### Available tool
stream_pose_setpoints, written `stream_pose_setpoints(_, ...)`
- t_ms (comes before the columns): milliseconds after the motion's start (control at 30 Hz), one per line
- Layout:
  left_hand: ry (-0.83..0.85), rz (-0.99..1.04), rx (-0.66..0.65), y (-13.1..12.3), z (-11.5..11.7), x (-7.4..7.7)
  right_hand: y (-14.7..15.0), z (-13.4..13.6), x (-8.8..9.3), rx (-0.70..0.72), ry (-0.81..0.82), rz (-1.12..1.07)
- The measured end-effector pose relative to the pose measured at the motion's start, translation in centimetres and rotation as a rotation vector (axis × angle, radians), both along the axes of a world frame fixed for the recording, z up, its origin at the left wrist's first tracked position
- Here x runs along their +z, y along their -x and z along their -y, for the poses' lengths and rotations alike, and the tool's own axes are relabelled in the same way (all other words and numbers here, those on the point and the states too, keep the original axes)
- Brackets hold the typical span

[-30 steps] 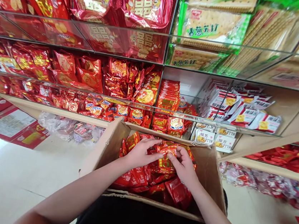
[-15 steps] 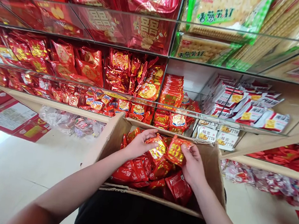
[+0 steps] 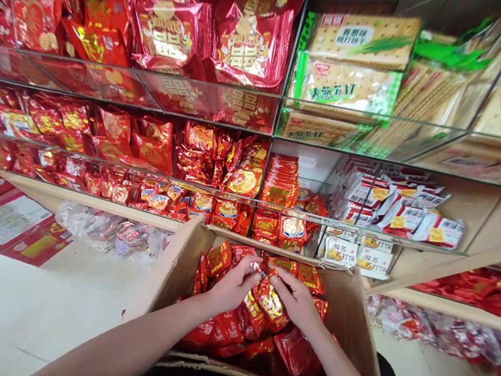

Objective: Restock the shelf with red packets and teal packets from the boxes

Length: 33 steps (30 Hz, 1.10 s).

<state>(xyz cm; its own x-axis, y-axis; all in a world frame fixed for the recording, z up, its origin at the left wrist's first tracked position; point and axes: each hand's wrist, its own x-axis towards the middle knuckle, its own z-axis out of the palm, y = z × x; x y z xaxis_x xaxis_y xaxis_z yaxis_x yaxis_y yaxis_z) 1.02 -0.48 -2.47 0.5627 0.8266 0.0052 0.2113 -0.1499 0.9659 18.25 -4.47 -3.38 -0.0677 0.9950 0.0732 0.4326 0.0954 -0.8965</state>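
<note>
A cardboard box (image 3: pixel 364 322) full of red and gold snack packets stands against my body. Over its middle, my right hand (image 3: pixel 298 302) grips a shiny red and gold snack packet (image 3: pixel 274 301) between thumb and fingers. Close beside it on the left, my left hand (image 3: pixel 234 286) is closed in a pinch, with a bit of red and white wrapper at its fingertips. Whether that wrapper belongs to the same packet I cannot tell. Loose red packets (image 3: pixel 299 353) lie below both hands, and more (image 3: pixel 219 258) are at the box's far side.
Glass-fronted shelves (image 3: pixel 214 187) with red packets rise just beyond the box. White cracker packs (image 3: pixel 440 229) fill a bin at right, with green-edged crackers (image 3: pixel 348 81) above. Clear plastic bags (image 3: pixel 92 227) and a red carton (image 3: pixel 6 223) lie lower left.
The view has tilted up, so the shelves and box sit lower. My right hand has brought its packet left, and my left hand has closed into a pinch beside it.
</note>
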Motion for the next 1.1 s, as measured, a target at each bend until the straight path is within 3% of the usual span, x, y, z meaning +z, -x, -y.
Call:
stream_pose_setpoints(133,-0.211,-0.225,-0.070,0.1,0.6,1.2,-0.7,0.1,-0.8,0.012,-0.019,0.136)
stream_pose_setpoints(300,-0.399,-0.292,-0.030,0.1,1.0,2.9,0.2,0.5,0.6,0.036,-0.132,0.182)
stream_pose_setpoints(367,-0.287,-0.192,-0.001,0.0,0.8,2.9,1.1,0.4,1.4,-0.014,-0.163,0.109)
stream_pose_setpoints(467,-0.024,0.067,0.141,-0.4,0.4,2.7,2.4,-0.2,2.4,-0.296,-0.164,-0.106)
stream_pose_setpoints(567,0.032,0.235,0.233,-0.9,0.0,3.1,3.3,-0.9,2.8,-0.475,-0.084,-0.282)
stream_pose_setpoints(667,-0.043,0.210,0.256,-1.3,-0.7,4.8,3.6,-1.6,3.2,-0.492,-0.047,-0.303)
stream_pose_setpoints(767,-0.177,0.093,0.283,-2.0,-1.9,6.8,2.9,-2.3,4.0,-0.558,-0.120,-0.178)
stream_pose_setpoints(867,-0.238,0.130,0.293,-3.0,-3.0,8.2,1.8,-2.9,5.6,-0.652,-0.212,-0.039)
stream_pose_setpoints(1100,-0.039,0.502,0.333,-5.0,-3.1,9.5,0.2,-2.8,10.5,-0.603,-0.268,-0.239)
